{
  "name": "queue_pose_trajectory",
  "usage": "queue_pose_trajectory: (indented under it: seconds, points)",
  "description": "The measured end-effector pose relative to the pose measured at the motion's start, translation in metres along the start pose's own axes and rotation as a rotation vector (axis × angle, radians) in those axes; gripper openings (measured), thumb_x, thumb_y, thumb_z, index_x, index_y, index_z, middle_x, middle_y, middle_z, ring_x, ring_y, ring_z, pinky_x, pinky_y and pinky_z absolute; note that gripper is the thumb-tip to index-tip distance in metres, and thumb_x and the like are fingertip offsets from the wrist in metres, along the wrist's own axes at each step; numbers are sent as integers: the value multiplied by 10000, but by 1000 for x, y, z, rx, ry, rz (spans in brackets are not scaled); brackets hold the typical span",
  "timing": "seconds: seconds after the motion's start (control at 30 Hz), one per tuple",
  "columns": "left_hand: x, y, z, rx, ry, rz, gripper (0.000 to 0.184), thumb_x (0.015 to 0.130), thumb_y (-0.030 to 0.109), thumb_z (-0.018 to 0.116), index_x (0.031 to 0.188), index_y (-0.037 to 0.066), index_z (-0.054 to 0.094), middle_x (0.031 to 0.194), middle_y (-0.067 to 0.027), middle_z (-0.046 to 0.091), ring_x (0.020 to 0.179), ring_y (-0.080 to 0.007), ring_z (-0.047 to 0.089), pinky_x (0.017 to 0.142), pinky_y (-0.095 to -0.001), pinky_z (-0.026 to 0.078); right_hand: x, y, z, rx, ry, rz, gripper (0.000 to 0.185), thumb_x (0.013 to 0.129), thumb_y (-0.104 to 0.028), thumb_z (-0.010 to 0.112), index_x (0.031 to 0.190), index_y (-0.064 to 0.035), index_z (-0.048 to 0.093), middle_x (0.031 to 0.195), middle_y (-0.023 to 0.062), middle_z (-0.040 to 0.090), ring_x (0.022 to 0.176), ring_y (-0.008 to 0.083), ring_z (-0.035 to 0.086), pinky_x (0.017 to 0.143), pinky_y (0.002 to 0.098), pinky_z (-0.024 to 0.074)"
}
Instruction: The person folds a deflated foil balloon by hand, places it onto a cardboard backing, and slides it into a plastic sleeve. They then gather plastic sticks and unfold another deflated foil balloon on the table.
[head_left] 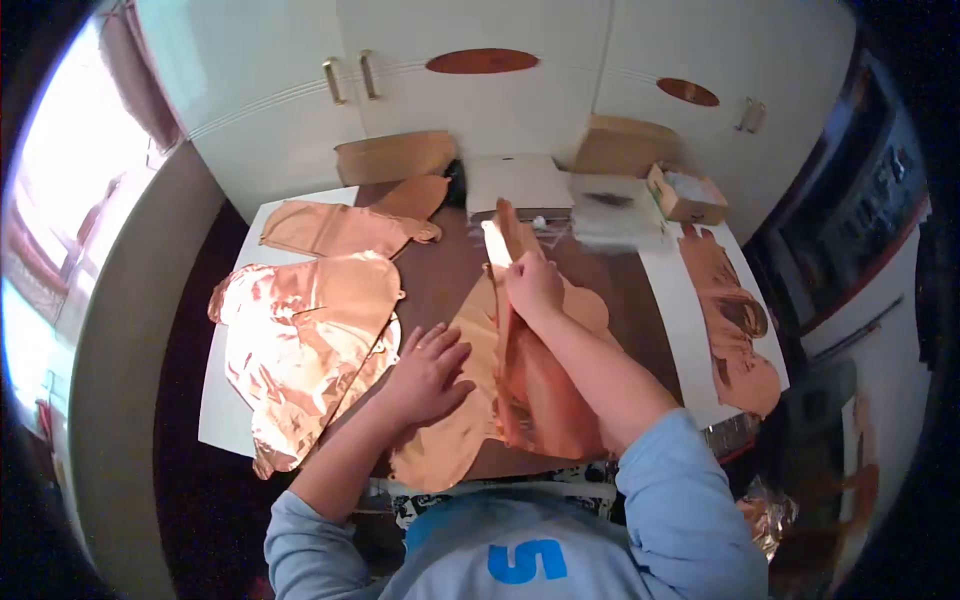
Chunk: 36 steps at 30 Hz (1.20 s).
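Observation:
Flat rose-gold foil balloons lie over the table. My right hand is closed on a foil balloon at the middle, part of it raised and folded over. Under and left of it lies another flat foil balloon, matte side up. My left hand is over this one's left edge, fingers spread and holding nothing; whether it touches the foil I cannot tell. Left of that hand is a pile of shiny, crinkled foil balloons.
More flat foil lies at the back left. A foil balloon rests on the right edge. At the back stand a white box, a clear plastic bag and a small cardboard box. White cabinets rise behind.

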<state>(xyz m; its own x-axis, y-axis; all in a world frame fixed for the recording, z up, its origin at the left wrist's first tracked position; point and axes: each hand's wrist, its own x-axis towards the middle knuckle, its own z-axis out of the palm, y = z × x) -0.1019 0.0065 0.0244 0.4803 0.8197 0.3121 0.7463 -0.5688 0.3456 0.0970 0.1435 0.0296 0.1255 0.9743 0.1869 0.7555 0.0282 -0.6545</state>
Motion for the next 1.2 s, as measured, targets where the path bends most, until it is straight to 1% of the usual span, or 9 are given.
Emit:
queue_pose_trajectory:
  seconds: [0.2, 0.37, 0.5, 0.6, 0.63, 0.73, 0.83, 1.03, 1.2]
  points:
    - [7, -18, -11, -65, 37, 2, 467, 774, 337, 726, 1130, 55, 618, 1314, -189, 538, 1282, -409, 459, 1097, -570, 305, 1, 33, -9, 33, -60, -384, 189, 883, -222, 590, 949, -51, 633, 941, 170, 665, 906, 386, 632, 794, 470, 504]
    - [59, -103, -49, -69, 56, -248, 278, 802, 187, 680, 1037, 37, 668, 1178, -224, 606, 1079, -369, 606, 915, -433, 501, -9, 58, -31, -169, -144, -741, 275, 870, -186, 609, 1094, -29, 632, 1183, 166, 569, 1127, 373, 525, 966, 453, 435]
    - [111, -162, -31, -61, 249, -155, 280, 824, 165, 656, 1082, 57, 671, 1151, -200, 617, 1100, -372, 597, 939, -442, 495, -11, 66, -19, -172, -105, -753, 302, 867, -202, 620, 1121, -39, 632, 1220, 178, 536, 1164, 384, 492, 994, 475, 405]
    - [138, -187, -14, 167, 46, -71, 274, 841, 152, 637, 1100, 69, 673, 1139, -172, 626, 1134, -369, 576, 981, -441, 473, -10, 60, -26, -165, -118, -694, 297, 862, -215, 631, 1104, -43, 633, 1196, 181, 548, 1129, 387, 514, 973, 478, 422]
    - [142, -193, -5, 4, 96, -38, 267, 849, 123, 621, 1107, 83, 677, 1153, -149, 630, 1168, -363, 554, 1005, -440, 458, -8, 57, -32, -168, -143, -675, 298, 862, -220, 634, 1102, -44, 633, 1183, 181, 555, 1114, 387, 523, 964, 478, 427]
    - [148, -207, 9, 162, 205, 71, 241, 812, 152, 654, 1043, 133, 720, 1006, -127, 655, 960, -325, 640, 845, -428, 520, 9, 45, -34, -112, -181, -662, 276, 865, -227, 640, 1072, -45, 643, 1118, 177, 588, 1070, 382, 550, 935, 472, 445]
    - [147, -198, -1, -24, 147, -68, 226, 836, 80, 636, 1041, 103, 726, 1024, -112, 681, 1033, -322, 633, 912, -405, 502, 41, 16, -19, -38, -244, -711, 248, 875, -224, 634, 1040, -41, 658, 1049, 172, 615, 1033, 371, 576, 912, 453, 464]
    - [152, -195, -23, -382, 24, -441, 173, 903, 146, 642, 1026, 73, 740, 921, -133, 729, 824, -258, 692, 774, -364, 531, 101, -34, 60, 89, -320, -712, 222, 901, -189, 594, 1053, -49, 675, 1033, 165, 615, 987, 351, 608, 872, 429, 496]
    - [154, -195, -39, -358, 28, -430, 222, 903, 225, 665, 1021, 51, 734, 857, -152, 724, 774, -231, 695, 724, -381, 521, 113, -55, 82, -152, -478, -735, 226, 905, -159, 576, 1083, -57, 671, 994, 147, 600, 987, 346, 599, 868, 423, 492]
